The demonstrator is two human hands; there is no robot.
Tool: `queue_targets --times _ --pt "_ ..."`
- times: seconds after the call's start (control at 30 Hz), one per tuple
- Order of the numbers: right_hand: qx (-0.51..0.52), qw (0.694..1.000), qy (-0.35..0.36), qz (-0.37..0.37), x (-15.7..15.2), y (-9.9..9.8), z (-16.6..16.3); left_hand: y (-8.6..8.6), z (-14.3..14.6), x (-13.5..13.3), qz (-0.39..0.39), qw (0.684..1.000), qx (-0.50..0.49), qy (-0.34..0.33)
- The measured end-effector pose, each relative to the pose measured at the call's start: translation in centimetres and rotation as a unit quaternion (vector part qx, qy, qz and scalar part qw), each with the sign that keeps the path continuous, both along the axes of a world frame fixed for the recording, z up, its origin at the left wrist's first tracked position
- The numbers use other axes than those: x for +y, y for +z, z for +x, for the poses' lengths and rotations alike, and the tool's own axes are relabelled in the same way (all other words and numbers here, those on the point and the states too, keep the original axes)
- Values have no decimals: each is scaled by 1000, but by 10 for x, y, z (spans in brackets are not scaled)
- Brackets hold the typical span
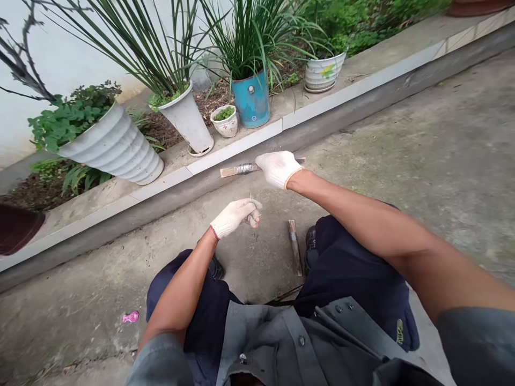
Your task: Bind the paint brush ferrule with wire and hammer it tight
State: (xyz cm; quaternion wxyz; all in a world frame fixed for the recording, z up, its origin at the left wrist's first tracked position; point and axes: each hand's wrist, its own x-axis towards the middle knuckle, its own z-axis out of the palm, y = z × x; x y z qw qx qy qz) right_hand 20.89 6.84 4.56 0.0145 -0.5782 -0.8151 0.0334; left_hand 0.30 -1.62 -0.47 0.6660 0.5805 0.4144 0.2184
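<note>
My right hand [277, 167], in a white knitted glove, is closed over a wooden stick [229, 172] near the raised kerb. Silvery wire [246, 168] is wound around the stick left of that hand, and the stick's far end shows beyond the glove. My left hand [238, 215], gloved too, is lower and nearer my body, its fingers curled in a pinch. A fine strand of wire [250, 196] shows at those fingers; its full path is too thin to follow. A second wooden stick [295, 249] with a wrapped band lies on the concrete beside my right shoe.
Along the kerb ledge [237, 143] stand a ribbed white pot [116, 145], a tall white pot [189, 120], a small flowered pot [225, 126], a blue bucket [251, 102] and a white bowl-shaped pot [324, 74]. A pink object [130, 317] lies on the concrete floor.
</note>
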Motion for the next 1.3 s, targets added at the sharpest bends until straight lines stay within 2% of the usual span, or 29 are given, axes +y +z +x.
queue_targets --times 0.13,0.33,0.47,0.53,0.6,0.7,0.83,1.0,1.07,1.13,1.23,1.3 --pt "-84 996 1 8 -2 -6 -1 13 -4 4 55 994 98 7" --pt "-189 969 138 -75 -16 -3 1 30 -22 18 159 948 268 65" --pt "-108 935 269 -205 -20 1 10 27 -24 23 190 941 261 102" --pt "-40 923 300 -239 -19 4 12 22 -21 24 186 948 233 110" --pt "23 934 279 -223 -17 8 12 15 -16 22 166 959 204 109" --pt "69 968 192 -148 -9 11 8 5 -7 17 132 974 160 94" --pt "24 995 76 -67 1 5 4 3 -1 7 110 984 130 52" --pt "-52 999 4 -12 4 -12 -4 14 -4 2 100 974 204 -2" --pt "-79 997 5 -11 1 -16 -7 19 -9 3 114 965 236 -8" --pt "-124 991 38 -43 -4 -18 -9 24 -16 6 142 954 263 4" --pt "-174 970 123 -118 -13 -17 -9 29 -26 12 188 933 304 30" --pt "-163 953 188 -172 -19 -12 -5 29 -31 16 206 923 322 43"
